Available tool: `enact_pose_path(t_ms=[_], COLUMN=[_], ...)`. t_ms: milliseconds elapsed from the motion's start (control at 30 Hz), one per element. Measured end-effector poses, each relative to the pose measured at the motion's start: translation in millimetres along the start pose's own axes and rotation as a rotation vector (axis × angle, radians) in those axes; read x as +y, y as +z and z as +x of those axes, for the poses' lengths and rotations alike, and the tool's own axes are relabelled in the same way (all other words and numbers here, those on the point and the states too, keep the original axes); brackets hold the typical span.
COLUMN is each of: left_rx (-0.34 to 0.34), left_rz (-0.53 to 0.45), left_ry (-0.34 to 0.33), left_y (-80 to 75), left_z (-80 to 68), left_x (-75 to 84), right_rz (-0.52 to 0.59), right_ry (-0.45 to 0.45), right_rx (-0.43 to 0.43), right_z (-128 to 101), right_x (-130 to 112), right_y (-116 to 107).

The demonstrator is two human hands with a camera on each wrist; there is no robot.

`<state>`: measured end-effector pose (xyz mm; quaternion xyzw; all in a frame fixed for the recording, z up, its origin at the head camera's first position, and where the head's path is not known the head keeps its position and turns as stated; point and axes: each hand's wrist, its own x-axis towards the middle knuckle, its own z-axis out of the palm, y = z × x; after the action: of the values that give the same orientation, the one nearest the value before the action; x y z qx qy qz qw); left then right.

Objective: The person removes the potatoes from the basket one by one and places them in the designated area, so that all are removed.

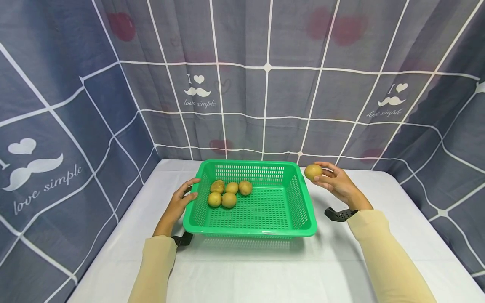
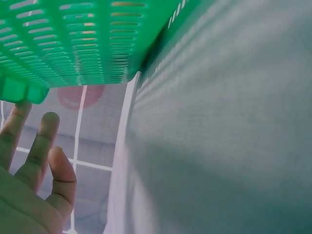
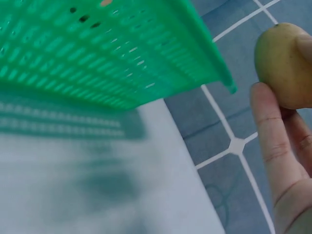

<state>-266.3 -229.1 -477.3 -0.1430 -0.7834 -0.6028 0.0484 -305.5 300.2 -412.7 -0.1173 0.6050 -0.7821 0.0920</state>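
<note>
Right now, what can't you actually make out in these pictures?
- Left wrist view: the left hand is cut off by the frame edge; the basket wall hides its contents.
- Right wrist view: the potato runs off the edge.
- Head view: the basket hides the table beneath.

basket mid-table; five potatoes inside, back-left; sixth potato right

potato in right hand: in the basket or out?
Out. The right hand holds the potato beside the basket, beyond its right rim; five others lie inside.
</note>
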Motion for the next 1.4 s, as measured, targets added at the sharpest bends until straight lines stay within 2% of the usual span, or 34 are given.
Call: enact_pose_path(t_ms=[133,800,1167,1400], left_rx=[-0.001,0.002,0.002,0.003], left_rz=[-0.007,-0.023,-0.025,-0.02], left_ry=[-0.005,-0.024,-0.022,-0.021], left_y=[0.0,-0.1,-0.5,0.2], left_z=[0.2,0.5,0.1,-0.4], left_x=[-0.6,-2.2,-1.2,-0.1], right_rz=[0.016,0.065,-0.02,-0.143], right_ry=[-0.026,0.01,0.013,0.032], right_rx=[0.021,0.071,0.144,0.214], right_z=[-3.4,-15.4,-14.8,-13.7], right_x=[6.6,39.4,57.0,68.3], right_y=[-6.1,-28.7,-32.5,-32.6])
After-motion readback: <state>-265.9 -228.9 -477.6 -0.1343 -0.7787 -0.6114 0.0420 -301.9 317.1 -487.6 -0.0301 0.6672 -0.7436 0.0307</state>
